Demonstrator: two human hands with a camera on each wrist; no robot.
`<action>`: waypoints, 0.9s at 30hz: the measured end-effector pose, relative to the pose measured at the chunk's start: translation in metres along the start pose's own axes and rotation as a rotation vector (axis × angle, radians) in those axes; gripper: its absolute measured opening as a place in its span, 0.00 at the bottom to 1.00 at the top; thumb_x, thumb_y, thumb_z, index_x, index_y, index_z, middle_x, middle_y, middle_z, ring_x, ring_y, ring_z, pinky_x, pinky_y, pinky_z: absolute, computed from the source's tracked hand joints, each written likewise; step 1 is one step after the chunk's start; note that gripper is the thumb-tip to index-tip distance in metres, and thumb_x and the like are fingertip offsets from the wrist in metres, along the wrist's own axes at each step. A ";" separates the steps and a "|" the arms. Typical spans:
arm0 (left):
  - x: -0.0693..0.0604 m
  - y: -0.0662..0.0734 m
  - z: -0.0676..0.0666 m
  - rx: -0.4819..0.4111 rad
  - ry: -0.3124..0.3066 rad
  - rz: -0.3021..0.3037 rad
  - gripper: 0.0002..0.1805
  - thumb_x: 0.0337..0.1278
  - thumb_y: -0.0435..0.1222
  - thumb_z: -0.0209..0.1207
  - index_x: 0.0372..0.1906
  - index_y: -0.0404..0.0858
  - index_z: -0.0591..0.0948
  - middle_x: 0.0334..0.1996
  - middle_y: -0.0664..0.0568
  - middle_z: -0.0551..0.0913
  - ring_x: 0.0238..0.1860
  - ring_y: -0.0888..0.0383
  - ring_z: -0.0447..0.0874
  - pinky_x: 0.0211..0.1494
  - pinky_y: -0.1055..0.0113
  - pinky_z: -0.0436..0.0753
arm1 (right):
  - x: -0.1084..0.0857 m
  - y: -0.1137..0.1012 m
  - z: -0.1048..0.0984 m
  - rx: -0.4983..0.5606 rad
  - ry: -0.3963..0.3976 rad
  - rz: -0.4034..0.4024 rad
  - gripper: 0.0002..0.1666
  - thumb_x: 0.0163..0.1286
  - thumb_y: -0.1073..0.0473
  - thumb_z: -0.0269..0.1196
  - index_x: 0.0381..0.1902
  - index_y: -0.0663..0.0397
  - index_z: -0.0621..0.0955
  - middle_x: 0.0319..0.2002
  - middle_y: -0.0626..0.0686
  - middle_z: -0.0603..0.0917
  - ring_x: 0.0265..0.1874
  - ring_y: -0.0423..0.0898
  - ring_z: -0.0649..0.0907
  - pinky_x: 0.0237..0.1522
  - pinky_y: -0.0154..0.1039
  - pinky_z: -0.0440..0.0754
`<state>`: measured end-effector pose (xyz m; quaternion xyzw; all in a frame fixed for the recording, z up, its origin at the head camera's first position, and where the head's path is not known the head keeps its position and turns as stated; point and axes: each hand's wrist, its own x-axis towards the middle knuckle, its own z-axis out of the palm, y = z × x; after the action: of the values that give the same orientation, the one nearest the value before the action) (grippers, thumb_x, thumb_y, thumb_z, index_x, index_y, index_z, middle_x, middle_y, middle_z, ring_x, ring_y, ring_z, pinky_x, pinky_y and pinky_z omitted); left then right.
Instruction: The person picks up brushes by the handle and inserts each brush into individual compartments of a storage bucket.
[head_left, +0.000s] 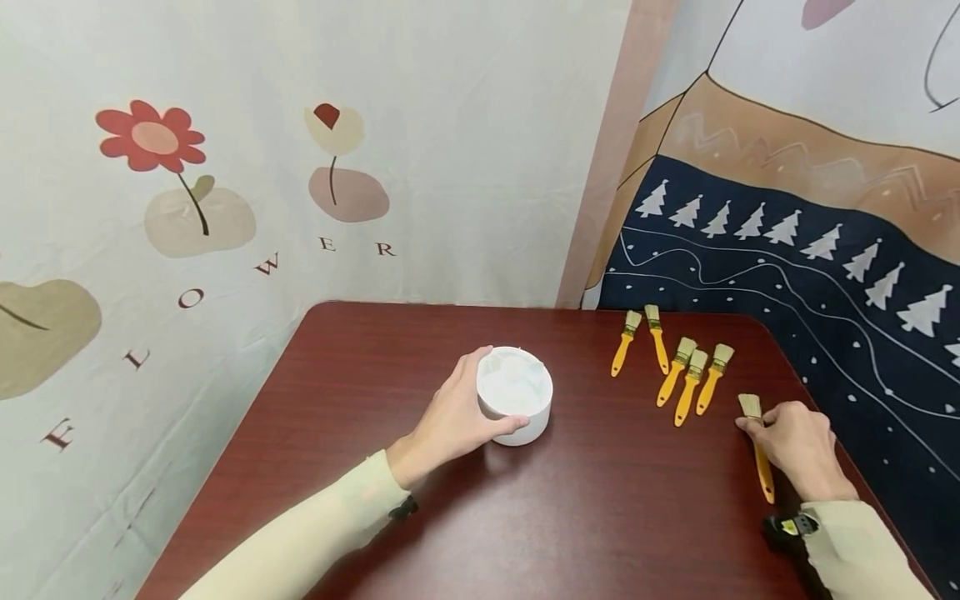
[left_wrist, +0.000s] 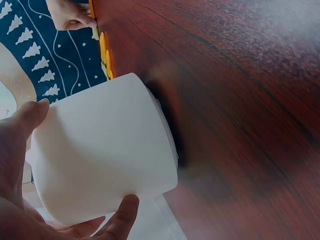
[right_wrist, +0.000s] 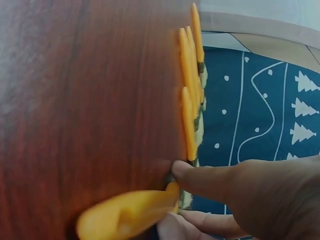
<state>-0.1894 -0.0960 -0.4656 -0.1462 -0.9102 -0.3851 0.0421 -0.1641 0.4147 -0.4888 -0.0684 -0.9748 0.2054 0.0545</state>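
Observation:
My left hand grips a white round tub near the middle of the table, thumb on the near side and fingers round the far side. In the left wrist view the smooth side of the tub fills much of the picture. My right hand is at the table's right edge. Its thumb and index finger pinch a paintbrush near the base of the bristles. The yellow handle points toward me and the pale bristles point away. Part of the brush's neck is hidden by the fingers.
Several more yellow-handled paintbrushes lie at the back right of the dark red table, bristles pointing away. A pale flower-print cloth hangs behind. On the right hangs a dark blue cloth with white trees.

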 end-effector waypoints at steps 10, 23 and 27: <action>0.000 0.003 -0.001 0.006 -0.018 0.008 0.68 0.52 0.60 0.88 0.92 0.43 0.64 0.83 0.46 0.76 0.78 0.41 0.84 0.77 0.40 0.88 | 0.009 -0.003 -0.005 0.016 -0.094 0.087 0.23 0.76 0.53 0.79 0.44 0.74 0.91 0.27 0.58 0.87 0.33 0.57 0.81 0.31 0.43 0.73; 0.006 0.003 -0.015 0.004 -0.102 0.057 0.66 0.58 0.57 0.86 0.93 0.40 0.62 0.86 0.41 0.73 0.82 0.40 0.80 0.84 0.38 0.82 | 0.007 -0.006 0.002 0.061 -0.066 0.098 0.29 0.77 0.54 0.79 0.57 0.77 0.83 0.41 0.71 0.90 0.32 0.56 0.86 0.28 0.42 0.82; 0.010 0.002 -0.018 0.011 -0.106 0.072 0.63 0.58 0.57 0.86 0.90 0.39 0.66 0.86 0.43 0.75 0.82 0.39 0.80 0.83 0.38 0.82 | 0.005 -0.009 0.001 0.073 -0.050 0.089 0.29 0.78 0.55 0.78 0.58 0.77 0.83 0.37 0.67 0.92 0.30 0.54 0.87 0.29 0.41 0.82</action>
<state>-0.1992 -0.1048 -0.4499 -0.1988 -0.9074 -0.3701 0.0085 -0.1703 0.4066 -0.4860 -0.1046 -0.9637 0.2445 0.0233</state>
